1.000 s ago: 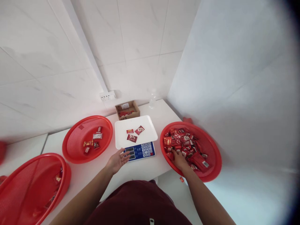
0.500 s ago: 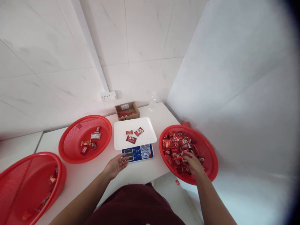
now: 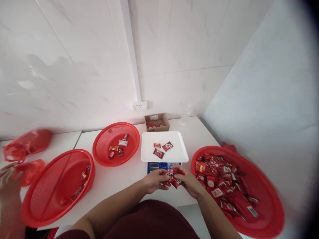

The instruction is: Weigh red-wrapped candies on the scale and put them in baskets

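Note:
In front of my body both hands meet over the near edge of the scale. My left hand (image 3: 156, 181) is closed on red wrapped candies (image 3: 171, 176) with dark-and-white print, and my right hand (image 3: 189, 183) pinches them from the other side. How many there are I cannot tell. Just beyond is the scale (image 3: 164, 165), its blue keypad partly covered by my hands. On its white tray (image 3: 178, 149) lie a small red candy (image 3: 157, 145) and two darker red packets (image 3: 159, 153). To the right stands a red basket (image 3: 270, 196) heaped with red-wrapped sweets.
A red basket (image 3: 98, 139) with a few sweets stands left of the scale, another red basket (image 3: 32, 199) nearer. At far left are a co-worker's hand (image 3: 10, 181) and red plastic bags (image 3: 31, 144). Behind the scale sit a cardboard box (image 3: 165, 124) and a clear bottle (image 3: 185, 118).
My right hand has come out of the right basket with candies and met my left hand, which moved right. The view has turned left, bringing a co-worker's hand and red bags into sight.

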Tool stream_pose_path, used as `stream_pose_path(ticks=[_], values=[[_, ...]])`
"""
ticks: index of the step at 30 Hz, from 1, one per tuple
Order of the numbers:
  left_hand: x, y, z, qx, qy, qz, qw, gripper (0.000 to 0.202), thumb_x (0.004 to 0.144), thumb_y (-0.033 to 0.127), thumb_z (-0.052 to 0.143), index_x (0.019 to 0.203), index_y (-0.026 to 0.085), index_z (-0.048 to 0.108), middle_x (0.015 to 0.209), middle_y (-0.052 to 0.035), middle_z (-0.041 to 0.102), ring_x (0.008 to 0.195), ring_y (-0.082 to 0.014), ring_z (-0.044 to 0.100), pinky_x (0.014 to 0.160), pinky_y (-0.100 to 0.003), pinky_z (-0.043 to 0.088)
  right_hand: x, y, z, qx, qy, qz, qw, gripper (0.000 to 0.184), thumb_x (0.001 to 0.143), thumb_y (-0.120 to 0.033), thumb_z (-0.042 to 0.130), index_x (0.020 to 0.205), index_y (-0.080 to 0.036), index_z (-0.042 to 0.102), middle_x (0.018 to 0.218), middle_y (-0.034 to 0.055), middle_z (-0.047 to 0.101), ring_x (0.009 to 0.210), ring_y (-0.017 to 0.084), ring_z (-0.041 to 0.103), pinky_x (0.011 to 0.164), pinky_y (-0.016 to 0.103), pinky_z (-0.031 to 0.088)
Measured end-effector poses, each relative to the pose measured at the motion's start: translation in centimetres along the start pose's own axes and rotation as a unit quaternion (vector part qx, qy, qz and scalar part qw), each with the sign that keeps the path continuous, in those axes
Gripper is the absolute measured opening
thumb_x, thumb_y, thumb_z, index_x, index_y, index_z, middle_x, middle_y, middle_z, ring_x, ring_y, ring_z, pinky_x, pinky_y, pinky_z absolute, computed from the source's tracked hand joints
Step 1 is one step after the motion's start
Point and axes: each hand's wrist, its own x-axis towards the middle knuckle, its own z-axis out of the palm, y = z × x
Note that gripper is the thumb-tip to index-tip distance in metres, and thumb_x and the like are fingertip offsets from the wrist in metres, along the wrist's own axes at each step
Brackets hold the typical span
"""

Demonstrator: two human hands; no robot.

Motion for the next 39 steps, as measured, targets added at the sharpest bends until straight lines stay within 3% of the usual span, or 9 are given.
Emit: stream_pose_path(ticks=[7,12,14,17,19,22,26,31,39], values=[[-1.3,-0.9,-4.0,-0.043,0.123,0.006,0.991,0.047,0.056,0.034,0.082,0.087,0.019,0.050,0.075,0.0009,0.061,0.067,-0.0115,0.058,0.071,-0.028,0.042,4.4,-0.3,-0.6,0.079,0.131,-0.018,0.988,0.052,0.061,-0.022,0.071,0.109,-0.029,0.053,0.103,0.0012,0.060,0.094,0.016,0.063,0.084,0.029,0.054],[-2.4,-1.0,-5.3,-0.058,0.144,0.012,0.988,0.045,0.056,0.031,0.079,0.088,0.019,0.050,0.078,-0.0001,0.063,0.072,-0.0123,0.058,0.074,-0.029,0.043,5.7,-1.2,0.2,0.054,0.153,-0.043,0.986,0.072,0.065,-0.031,0.068,0.129,-0.034,0.037,0.142,0.0046,0.037,0.129,0.020,0.042,0.098,0.031,0.047],[-2.6,-1.1,-5.2,-0.038,0.134,0.018,0.990,0.048,0.054,0.029,0.079,0.093,0.018,0.051,0.078,-0.0004,0.063,0.072,-0.0130,0.058,0.074,-0.030,0.043,5.2,-0.9,1.0,0.001,0.131,-0.040,0.991,0.064,0.066,-0.037,0.069,0.125,-0.033,0.044,0.144,0.0044,0.037,0.130,0.022,0.041,0.098,0.033,0.047],[-2.5,-1.2,-4.7,0.013,0.114,0.037,0.993,0.051,0.054,0.029,0.079,0.094,0.018,0.050,0.079,-0.0007,0.063,0.071,-0.0134,0.058,0.071,-0.030,0.042,3.7,-0.1,2.6,-0.101,0.014,0.001,0.995,0.048,0.067,-0.048,0.068,0.109,-0.026,0.058,0.126,0.0077,0.057,0.116,0.024,0.053,0.090,0.037,0.050],[-2.3,-1.3,-4.4,0.045,0.101,0.050,0.993,0.050,0.054,0.029,0.079,0.092,0.018,0.049,0.078,-0.0006,0.063,0.070,-0.0135,0.058,0.069,-0.029,0.041,2.7,0.4,3.5,-0.189,-0.076,0.029,0.979,0.041,0.070,-0.053,0.065,0.096,-0.021,0.062,0.105,0.0083,0.066,0.099,0.021,0.061,0.083,0.037,0.051],[-1.8,-1.5,-3.8,0.085,0.085,0.062,0.991,0.049,0.054,0.030,0.079,0.090,0.018,0.048,0.073,0.0006,0.062,0.067,-0.0132,0.057,0.067,-0.029,0.041,1.7,1.0,4.2,-0.281,-0.107,0.019,0.954,0.034,0.074,-0.052,0.060,0.077,-0.018,0.059,0.079,0.0045,0.066,0.075,0.016,0.060,0.069,0.032,0.049],[-1.4,-1.6,-3.3,0.104,0.066,0.052,0.991,0.050,0.058,0.041,0.077,0.092,0.018,0.048,0.079,-0.0006,0.061,0.069,-0.0132,0.057,0.067,-0.030,0.042,2.0,2.1,3.3,-0.278,-0.069,0.007,0.958,0.029,0.073,-0.047,0.062,0.073,-0.019,0.058,0.069,0.0013,0.064,0.067,0.014,0.058,0.060,0.028,0.045],[-1.4,-1.4,-3.8,0.121,0.116,0.041,0.985,0.053,0.059,0.046,0.074,0.097,0.018,0.050,0.091,-0.0030,0.059,0.075,-0.0134,0.057,0.069,-0.030,0.043,4.2,2.6,0.1,-0.149,0.105,-0.019,0.983,0.031,0.066,-0.049,0.068,0.078,-0.021,0.060,0.077,0.0035,0.067,0.073,0.018,0.062,0.061,0.031,0.051],[-2.7,-1.7,-5.5,0.108,0.134,0.021,0.985,0.048,0.062,0.043,0.073,0.096,0.017,0.052,0.091,-0.0040,0.060,0.075,-0.0133,0.057,0.072,-0.029,0.043,7.8,0.1,-3.7,-0.203,0.223,-0.093,0.949,0.041,0.073,-0.048,0.055,0.107,-0.025,0.053,0.108,0.0089,0.065,0.097,0.024,0.063,0.080,0.038,0.054]])
